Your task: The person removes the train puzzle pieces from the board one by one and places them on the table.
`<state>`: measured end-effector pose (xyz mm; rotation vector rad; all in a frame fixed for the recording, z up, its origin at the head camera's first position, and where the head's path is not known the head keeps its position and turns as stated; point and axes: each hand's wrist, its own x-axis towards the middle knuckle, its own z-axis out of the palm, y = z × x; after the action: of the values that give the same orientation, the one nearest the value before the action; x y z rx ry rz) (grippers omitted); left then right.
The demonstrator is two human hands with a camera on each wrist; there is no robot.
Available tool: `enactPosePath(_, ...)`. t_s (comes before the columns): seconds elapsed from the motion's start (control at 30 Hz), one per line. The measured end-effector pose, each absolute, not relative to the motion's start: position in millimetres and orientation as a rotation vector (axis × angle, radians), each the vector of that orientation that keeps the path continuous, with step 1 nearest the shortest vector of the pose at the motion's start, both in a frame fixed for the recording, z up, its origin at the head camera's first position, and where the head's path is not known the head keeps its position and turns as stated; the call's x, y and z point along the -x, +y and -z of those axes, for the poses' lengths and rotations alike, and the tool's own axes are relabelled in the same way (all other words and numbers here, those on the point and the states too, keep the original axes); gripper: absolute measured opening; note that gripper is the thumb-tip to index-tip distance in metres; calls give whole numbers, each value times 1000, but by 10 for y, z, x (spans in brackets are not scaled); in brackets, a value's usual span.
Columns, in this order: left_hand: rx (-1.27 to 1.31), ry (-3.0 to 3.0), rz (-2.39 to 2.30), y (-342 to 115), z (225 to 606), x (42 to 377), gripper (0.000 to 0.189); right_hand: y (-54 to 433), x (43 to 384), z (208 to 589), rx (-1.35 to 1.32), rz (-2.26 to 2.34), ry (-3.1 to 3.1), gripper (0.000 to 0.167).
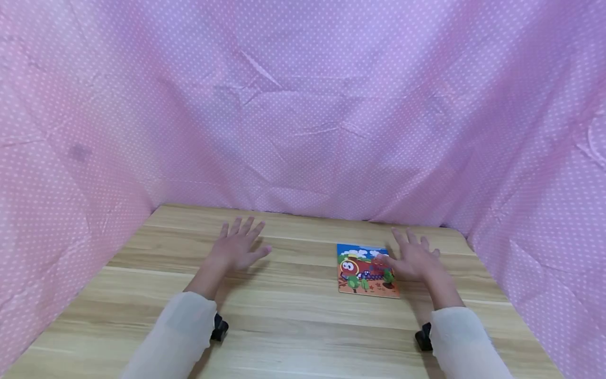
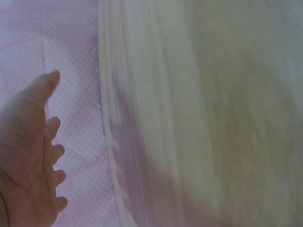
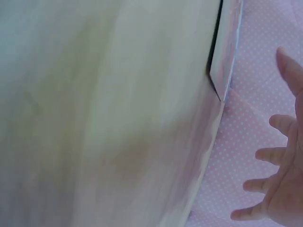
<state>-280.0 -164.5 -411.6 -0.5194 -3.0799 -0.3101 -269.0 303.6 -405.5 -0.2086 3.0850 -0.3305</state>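
Note:
A square picture board point(image 1: 362, 284) with a cartoon red train, trees and clouds lies flat on the wooden table, right of the middle. My right hand point(image 1: 415, 259) is spread over its right edge, the thumb overlapping the picture in the head view. In the right wrist view the board point(image 3: 226, 52) shows edge-on, apart from the spread right hand point(image 3: 286, 179). Well to the left of the board, my left hand point(image 1: 235, 250) is held with fingers spread and nothing in it. The left wrist view shows the left hand point(image 2: 28, 151) above the tabletop, its shadow falling on the wood.
The light wooden table point(image 1: 284, 326) reaches back to a pink polka-dot cloth point(image 1: 303, 131) that hangs behind it and along both sides. A dark wrist camera point(image 1: 219, 328) sits under the left sleeve, another dark camera point(image 1: 424, 337) under the right.

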Motion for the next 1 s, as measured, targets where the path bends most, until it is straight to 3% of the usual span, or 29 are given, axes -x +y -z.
enactPosePath(0.63, 672, -3082, 331, -1144, 4168, 2973, 78, 3024, 2780, 4128, 286, 788, 2888, 73)
enactPosePath(1.0, 865, -3084, 400, -704, 4098, 3004, 77, 3096, 2789, 4211, 269, 1044, 2736, 68)
